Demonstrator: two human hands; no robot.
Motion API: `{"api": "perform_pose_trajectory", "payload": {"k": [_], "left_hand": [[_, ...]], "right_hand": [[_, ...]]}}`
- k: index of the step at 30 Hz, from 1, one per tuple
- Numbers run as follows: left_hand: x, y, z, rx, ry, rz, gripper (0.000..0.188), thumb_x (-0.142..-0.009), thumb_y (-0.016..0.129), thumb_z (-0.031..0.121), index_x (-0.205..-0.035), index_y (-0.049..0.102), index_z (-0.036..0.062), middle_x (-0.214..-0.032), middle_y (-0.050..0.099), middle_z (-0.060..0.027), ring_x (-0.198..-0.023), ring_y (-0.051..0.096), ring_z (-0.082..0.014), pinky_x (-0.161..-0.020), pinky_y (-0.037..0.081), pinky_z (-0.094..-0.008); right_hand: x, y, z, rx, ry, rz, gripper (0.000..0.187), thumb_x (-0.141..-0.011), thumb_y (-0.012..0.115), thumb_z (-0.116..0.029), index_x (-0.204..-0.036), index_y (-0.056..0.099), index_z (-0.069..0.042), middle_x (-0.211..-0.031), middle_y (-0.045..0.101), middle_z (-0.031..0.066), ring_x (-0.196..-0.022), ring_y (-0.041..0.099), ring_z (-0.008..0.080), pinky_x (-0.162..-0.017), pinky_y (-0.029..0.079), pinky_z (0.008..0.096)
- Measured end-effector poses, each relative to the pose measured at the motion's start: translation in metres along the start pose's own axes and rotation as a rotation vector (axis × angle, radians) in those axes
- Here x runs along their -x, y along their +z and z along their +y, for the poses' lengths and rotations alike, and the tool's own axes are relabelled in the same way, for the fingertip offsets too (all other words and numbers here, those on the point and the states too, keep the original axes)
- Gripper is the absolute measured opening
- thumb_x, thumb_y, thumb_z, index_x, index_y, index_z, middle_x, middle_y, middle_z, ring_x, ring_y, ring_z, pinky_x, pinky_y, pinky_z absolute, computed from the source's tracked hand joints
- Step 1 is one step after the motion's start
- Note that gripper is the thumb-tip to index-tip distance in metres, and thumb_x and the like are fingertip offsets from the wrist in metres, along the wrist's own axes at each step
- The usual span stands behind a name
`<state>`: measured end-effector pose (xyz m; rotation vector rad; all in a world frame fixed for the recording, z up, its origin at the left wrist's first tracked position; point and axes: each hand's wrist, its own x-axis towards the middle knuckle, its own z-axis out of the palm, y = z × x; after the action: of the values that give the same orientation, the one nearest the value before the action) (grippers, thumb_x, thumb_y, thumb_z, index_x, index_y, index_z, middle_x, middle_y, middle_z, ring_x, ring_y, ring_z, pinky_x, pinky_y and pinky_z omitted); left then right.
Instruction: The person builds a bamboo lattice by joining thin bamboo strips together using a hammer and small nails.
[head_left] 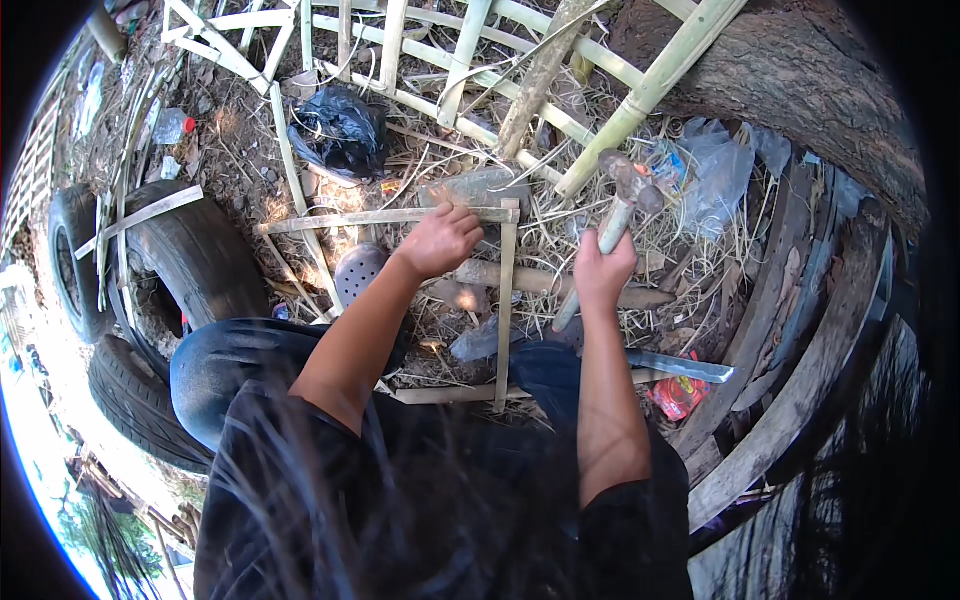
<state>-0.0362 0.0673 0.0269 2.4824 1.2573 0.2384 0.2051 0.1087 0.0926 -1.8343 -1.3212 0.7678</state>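
Observation:
My right hand point(605, 268) is wrapped round the handle of a hammer point(617, 220), its dark head raised at the top. My left hand point(442, 240) is closed over a thin wooden slat point(350, 219) that runs crosswise. Whether a small thing is also pinched there, I cannot tell. At its right end the slat meets an upright slat point(507, 290), forming a corner of a light frame. Behind that corner lies a flat grey slab point(475, 188), partly covered by the slat.
A bamboo lattice point(465, 60) spans the far side. Old tyres point(205, 255) stand at left, and a tree trunk point(790, 90) lies far right. A long blade point(685, 366) rests near my right forearm. Plastic bags point(715, 175), a black bag point(340, 130) and shavings litter the ground.

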Motion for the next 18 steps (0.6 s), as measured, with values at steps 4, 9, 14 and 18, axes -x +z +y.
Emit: {"api": "perform_pose_trajectory", "payload": {"k": [4,9,14,18], "left_hand": [[0.026,0.038,0.043,0.218,-0.424,-0.294,0.016,-0.082,0.062,0.023,-0.087,0.063,0.0083,-0.075,0.064,-0.0120,-0.069,0.066,-0.0320,-0.065,0.053,-0.0461],[0.024,0.067,0.061,0.417,-0.756,0.040,0.020,-0.086,0.061,0.027,-0.089,0.064,0.0070,-0.083,0.069,-0.0166,-0.071,0.067,-0.0372,-0.063,0.053,-0.0481],[-0.002,0.088,0.054,0.294,-0.750,0.052,0.014,-0.083,0.060,0.022,-0.083,0.065,0.0085,-0.071,0.067,-0.0150,-0.066,0.067,-0.0352,-0.058,0.053,-0.0469],[-0.008,0.095,0.048,0.145,-0.730,-0.069,0.009,-0.077,0.061,0.017,-0.074,0.068,0.0115,-0.069,0.068,-0.0143,-0.065,0.069,-0.0313,-0.056,0.054,-0.0435]], "right_hand": [[-0.049,-0.050,-0.021,0.159,-0.136,-0.276,0.013,-0.079,0.060,-0.005,-0.089,0.059,0.004,-0.068,0.060,0.0113,-0.059,0.057,0.0181,-0.061,0.048,0.0349],[-0.073,-0.156,-0.069,0.503,-0.362,-0.651,0.014,-0.074,0.061,-0.004,-0.087,0.058,0.001,-0.066,0.059,0.0208,-0.064,0.062,0.0416,-0.059,0.049,0.0427],[-0.012,-0.218,-0.139,0.659,-0.181,-0.614,0.014,-0.073,0.061,-0.003,-0.084,0.055,0.002,-0.069,0.057,0.0213,-0.065,0.059,0.0429,-0.059,0.048,0.0408],[0.051,-0.239,-0.184,0.700,-0.051,-0.418,0.015,-0.070,0.063,-0.003,-0.083,0.056,0.001,-0.066,0.055,0.0202,-0.061,0.058,0.0419,-0.058,0.046,0.0375]]}}
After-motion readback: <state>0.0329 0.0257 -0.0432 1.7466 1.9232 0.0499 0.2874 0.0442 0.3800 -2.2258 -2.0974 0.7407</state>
